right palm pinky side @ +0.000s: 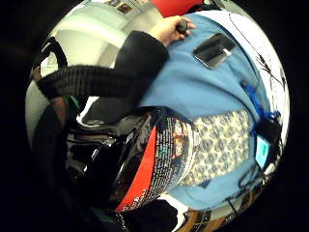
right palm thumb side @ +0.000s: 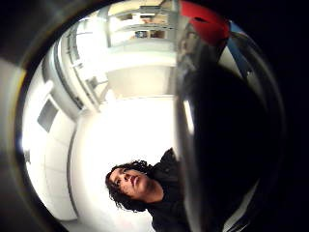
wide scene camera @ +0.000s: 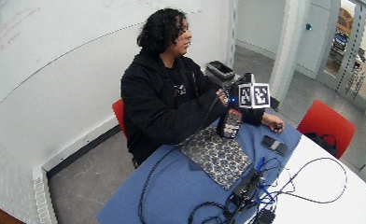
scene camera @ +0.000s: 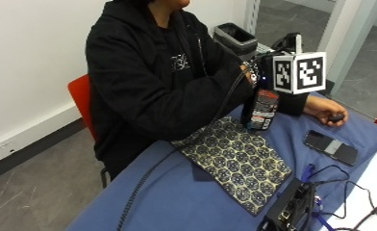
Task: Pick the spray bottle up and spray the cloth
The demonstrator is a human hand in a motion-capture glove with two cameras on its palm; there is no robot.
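In the outside view my gloved right hand (scene camera: 252,78) grips the neck of a black spray bottle (scene camera: 261,109) with a red and black label. The bottle is upright at the far corner of the patterned cloth (scene camera: 236,161). I cannot tell whether its base touches the table. The cloth lies flat on the blue table (scene camera: 194,207). In the little finger side palm view the bottle (right palm pinky side: 154,159) is close to the palm, with the cloth (right palm pinky side: 219,145) beyond it. The bottle's dark body (right palm thumb side: 222,135) fills one side of the thumb side palm view.
The bare left hand (scene camera: 329,115) rests on the table past the bottle, holding a small black thing. A phone (scene camera: 330,147) lies beside the cloth. A black device (scene camera: 291,211) with blue cables sits near the table's front edge. A bin (scene camera: 236,37) stands behind.
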